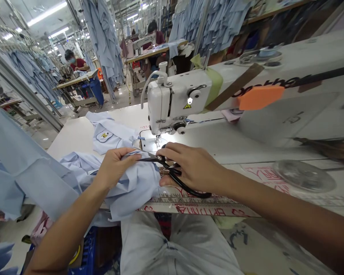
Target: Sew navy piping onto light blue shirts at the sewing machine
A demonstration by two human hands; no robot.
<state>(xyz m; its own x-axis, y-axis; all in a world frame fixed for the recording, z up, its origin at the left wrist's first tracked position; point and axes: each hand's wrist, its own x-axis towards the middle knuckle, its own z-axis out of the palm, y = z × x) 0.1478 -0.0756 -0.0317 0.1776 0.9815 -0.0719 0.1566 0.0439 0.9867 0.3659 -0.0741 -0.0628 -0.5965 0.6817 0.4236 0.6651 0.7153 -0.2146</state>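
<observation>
My right hand [192, 168] is shut on a pair of black-handled tailor's scissors [172, 172], whose steel blades point left across a fold of pale blue shirt fabric [134, 187]. My left hand [116, 168] grips that fold just beside the blade tips. The bunched shirt lies on the white sewing table [74, 139] in front of the sewing machine's needle and presser foot [158, 142]. A second pale blue shirt piece with an embroidered badge [104, 136] lies beyond my left hand. Whether the blades are cutting cloth is hidden by my fingers.
A white industrial sewing machine head [172, 103] rises ahead. A ruler strip [183, 202] runs along the table's near edge. To the right lie a clear plastic disc [304, 175] and an orange sponge [259, 97]. Blue shirts hang overhead, and co-workers [77, 61] sew behind.
</observation>
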